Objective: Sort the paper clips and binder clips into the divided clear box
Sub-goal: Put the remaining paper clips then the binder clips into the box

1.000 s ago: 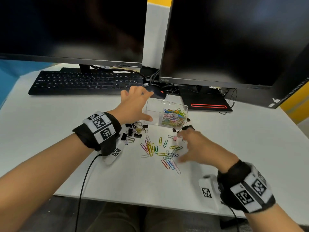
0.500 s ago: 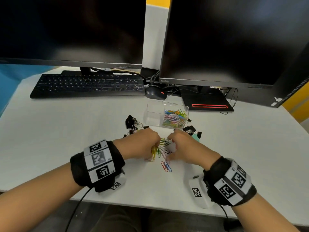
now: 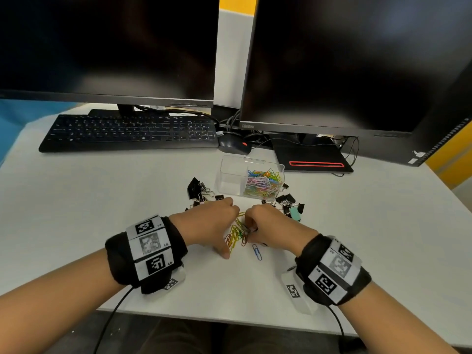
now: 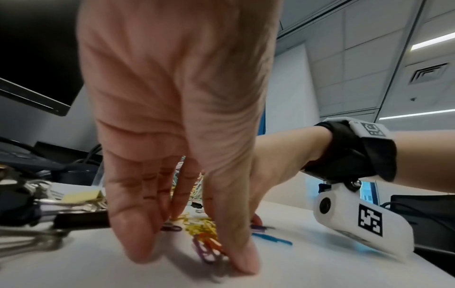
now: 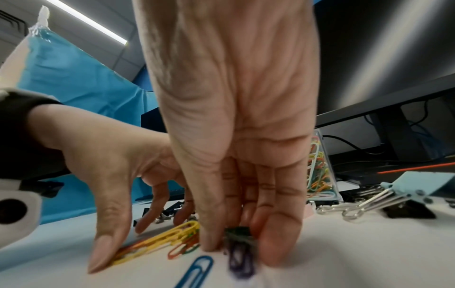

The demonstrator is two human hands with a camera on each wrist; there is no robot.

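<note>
Both hands crowd a heap of coloured paper clips [image 3: 236, 232] at six o'clock from the divided clear box [image 3: 231, 175]. The left hand [image 3: 207, 223] cups them, fingertips down; the right hand [image 3: 268, 224] pinches a purple clip [image 5: 240, 259]. Binder clips [image 3: 291, 204] flank the box.

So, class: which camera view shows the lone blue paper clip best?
The right wrist view: the blue paper clip lies large and unobstructed. The head view shows it whole but tiny; the left wrist view shows only a blurred blue streak.
</note>
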